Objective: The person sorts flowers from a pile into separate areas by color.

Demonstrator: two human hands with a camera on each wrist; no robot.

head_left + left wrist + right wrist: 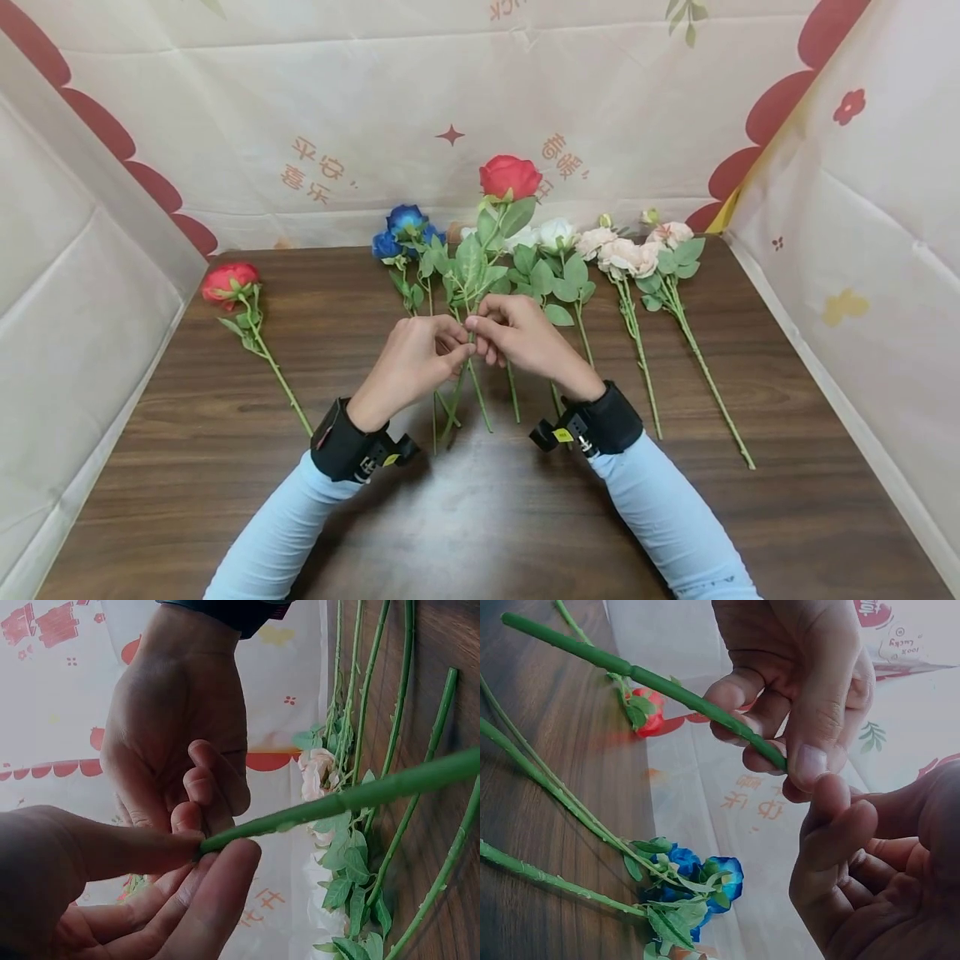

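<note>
A red rose [510,177] with green leaves stands upright above both hands, in the middle of the head view. My left hand [412,354] pinches its green stem [330,804] between thumb and fingers. Just above and beside it, my right hand [525,333] pinches the same rose's stem, thumb against index finger. The right wrist view has the left hand [810,697] at the top and the right hand [885,870] close below, nearly touching. The stem's lower end [547,639] sticks out free below the left hand. Fingers hide the exact spot the right hand grips.
Another red rose [231,283] lies at the left on the brown wooden table [225,500]. Blue roses [406,220] lie behind the hands, with white roses [556,235] and pale pink roses [628,257] to the right. Printed cloth [390,92] walls off the back and sides.
</note>
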